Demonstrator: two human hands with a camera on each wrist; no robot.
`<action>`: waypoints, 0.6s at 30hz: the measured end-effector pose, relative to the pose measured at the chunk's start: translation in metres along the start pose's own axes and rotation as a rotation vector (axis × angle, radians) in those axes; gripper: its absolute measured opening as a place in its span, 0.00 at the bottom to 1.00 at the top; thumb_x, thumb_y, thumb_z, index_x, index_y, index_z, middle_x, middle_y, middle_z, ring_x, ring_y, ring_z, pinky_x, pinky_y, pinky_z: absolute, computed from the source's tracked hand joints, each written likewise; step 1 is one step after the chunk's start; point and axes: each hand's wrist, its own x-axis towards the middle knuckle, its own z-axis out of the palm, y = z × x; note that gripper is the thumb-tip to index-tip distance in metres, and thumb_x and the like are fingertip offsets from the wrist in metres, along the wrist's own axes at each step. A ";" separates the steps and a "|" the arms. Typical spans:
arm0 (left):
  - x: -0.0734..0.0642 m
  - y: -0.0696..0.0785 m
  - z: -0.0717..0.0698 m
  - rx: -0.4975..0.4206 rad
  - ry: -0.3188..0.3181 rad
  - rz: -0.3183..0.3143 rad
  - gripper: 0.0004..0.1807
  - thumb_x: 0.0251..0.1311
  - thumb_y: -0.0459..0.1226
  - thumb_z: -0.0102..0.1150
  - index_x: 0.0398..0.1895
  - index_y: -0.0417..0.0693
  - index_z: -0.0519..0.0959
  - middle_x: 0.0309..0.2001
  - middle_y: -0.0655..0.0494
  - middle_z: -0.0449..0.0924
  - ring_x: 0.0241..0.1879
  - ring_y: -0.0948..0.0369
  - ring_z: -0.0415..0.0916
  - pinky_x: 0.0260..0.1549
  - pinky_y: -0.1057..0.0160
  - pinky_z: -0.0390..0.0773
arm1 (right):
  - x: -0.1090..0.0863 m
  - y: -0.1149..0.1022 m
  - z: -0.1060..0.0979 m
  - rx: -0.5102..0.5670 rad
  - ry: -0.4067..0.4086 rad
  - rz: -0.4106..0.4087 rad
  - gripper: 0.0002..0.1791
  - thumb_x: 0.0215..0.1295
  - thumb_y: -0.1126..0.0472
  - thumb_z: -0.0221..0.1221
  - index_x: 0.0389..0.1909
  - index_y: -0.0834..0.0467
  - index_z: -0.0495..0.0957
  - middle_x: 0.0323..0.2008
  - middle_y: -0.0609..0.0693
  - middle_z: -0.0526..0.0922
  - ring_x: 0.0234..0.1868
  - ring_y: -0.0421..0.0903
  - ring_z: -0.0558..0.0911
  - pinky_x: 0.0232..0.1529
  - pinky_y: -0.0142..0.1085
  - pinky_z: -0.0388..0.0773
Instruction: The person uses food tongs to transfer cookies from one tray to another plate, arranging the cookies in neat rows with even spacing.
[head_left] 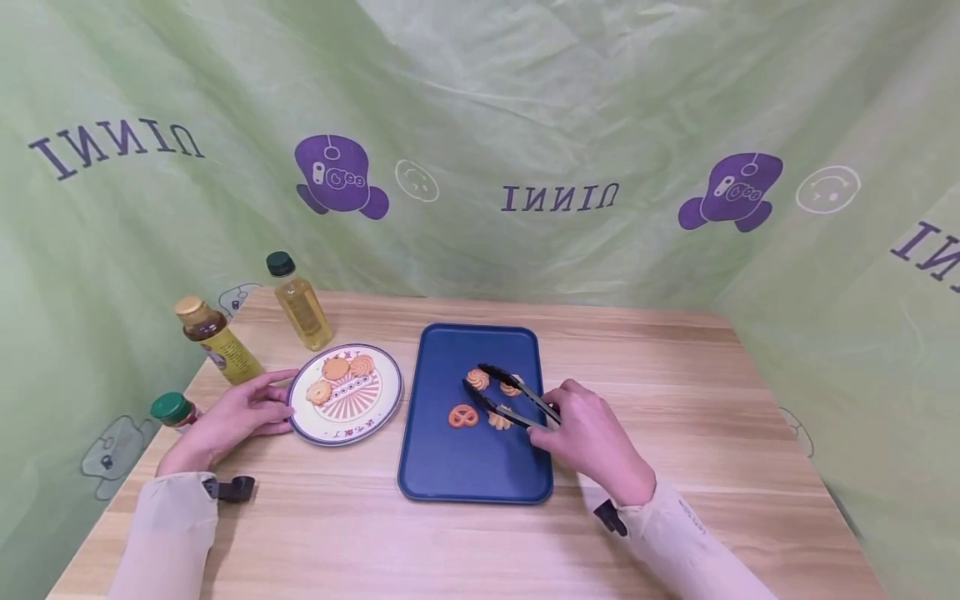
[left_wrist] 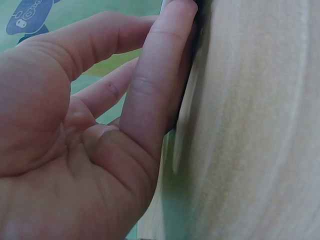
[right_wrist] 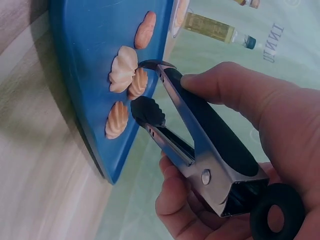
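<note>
My right hand (head_left: 588,429) holds a pair of metal tongs (right_wrist: 205,155) with black tips and grips, thumb on one arm and fingers on the other. The tongs' arms stand apart above several cookies on a blue tray (head_left: 442,475); nothing is clamped between the tips. On the tray lie a pretzel-shaped cookie (head_left: 462,416), a round swirl cookie (head_left: 477,379) and a fluted cookie (right_wrist: 117,120). At the left, my left hand (head_left: 236,417) pinches the near-left rim of a white, blue-edged plate (head_left: 386,400) bearing round cookies (head_left: 318,392). The plate is barely visible in the left wrist view.
Behind the plate stands an oil bottle (head_left: 303,312) with a dark green cap. A brown-capped bottle (head_left: 225,346) and a green-capped container (head_left: 172,408) are close to my left hand. A green printed curtain (head_left: 480,250) hangs behind the wooden table (head_left: 660,358).
</note>
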 end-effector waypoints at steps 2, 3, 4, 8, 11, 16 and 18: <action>0.000 0.000 0.000 -0.001 0.000 -0.001 0.45 0.82 0.32 0.62 0.92 0.38 0.49 0.71 0.27 0.69 0.53 0.67 0.88 0.56 0.61 0.95 | 0.001 0.000 0.000 0.009 -0.003 0.005 0.21 0.58 0.55 0.79 0.48 0.65 0.91 0.37 0.53 0.83 0.31 0.46 0.77 0.31 0.35 0.77; 0.000 0.000 0.000 -0.002 0.001 -0.002 0.45 0.82 0.32 0.62 0.92 0.38 0.49 0.71 0.28 0.69 0.53 0.67 0.88 0.56 0.61 0.95 | 0.002 -0.001 0.000 0.012 -0.005 0.007 0.21 0.58 0.55 0.79 0.48 0.65 0.91 0.36 0.52 0.83 0.31 0.46 0.77 0.31 0.35 0.76; 0.000 0.000 0.000 -0.002 0.001 -0.002 0.45 0.82 0.32 0.63 0.92 0.38 0.49 0.71 0.28 0.69 0.53 0.67 0.88 0.56 0.61 0.95 | 0.003 -0.001 0.000 0.016 -0.007 0.010 0.21 0.59 0.55 0.78 0.48 0.65 0.91 0.36 0.52 0.82 0.31 0.46 0.77 0.31 0.35 0.76; 0.000 -0.001 0.000 0.002 -0.001 0.006 0.45 0.82 0.32 0.62 0.92 0.39 0.48 0.71 0.27 0.69 0.53 0.67 0.89 0.56 0.62 0.95 | 0.008 -0.007 0.001 0.037 -0.009 0.005 0.21 0.59 0.55 0.78 0.49 0.64 0.91 0.37 0.52 0.83 0.31 0.45 0.77 0.31 0.34 0.79; -0.001 -0.001 -0.001 0.004 0.002 0.011 0.44 0.82 0.32 0.61 0.92 0.39 0.49 0.70 0.29 0.71 0.52 0.67 0.89 0.56 0.62 0.95 | 0.013 -0.015 0.003 0.050 -0.009 -0.026 0.22 0.58 0.55 0.78 0.49 0.64 0.91 0.37 0.52 0.83 0.31 0.45 0.77 0.31 0.34 0.80; -0.001 0.000 -0.001 0.002 0.008 0.009 0.44 0.82 0.32 0.62 0.92 0.39 0.50 0.68 0.32 0.73 0.52 0.67 0.90 0.55 0.62 0.95 | 0.021 -0.033 0.007 0.061 -0.005 -0.100 0.21 0.59 0.55 0.78 0.50 0.62 0.92 0.38 0.53 0.85 0.32 0.45 0.76 0.31 0.34 0.79; -0.001 0.000 0.000 -0.002 0.005 0.010 0.44 0.82 0.32 0.62 0.92 0.39 0.50 0.69 0.30 0.72 0.52 0.67 0.89 0.55 0.62 0.95 | 0.025 -0.042 0.009 0.064 -0.004 -0.128 0.21 0.59 0.55 0.78 0.49 0.62 0.92 0.38 0.52 0.84 0.31 0.45 0.76 0.31 0.34 0.78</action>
